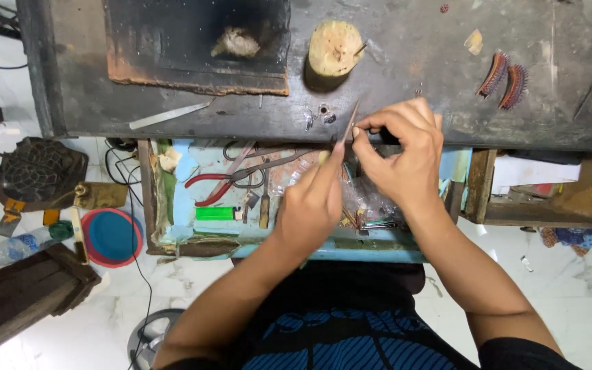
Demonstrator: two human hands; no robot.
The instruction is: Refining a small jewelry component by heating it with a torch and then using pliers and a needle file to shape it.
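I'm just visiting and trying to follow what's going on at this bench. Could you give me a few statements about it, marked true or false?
1. Both hands meet at the bench edge. True: the left hand and right hand pinch a thin metal tool.
2. The red-handled pliers lie in the open drawer. True.
3. The wooden stump stands on the floor. False: it stands on the bench.
4. The green lighter lies on the benchtop. False: it lies in the drawer.

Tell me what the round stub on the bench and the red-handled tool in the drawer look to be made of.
Round stub: seemingly wood, pale, matte, with a rough cut top. Red-handled tool: grey metal arms, dull sheen; the grips look coated in smooth red plastic or rubber.
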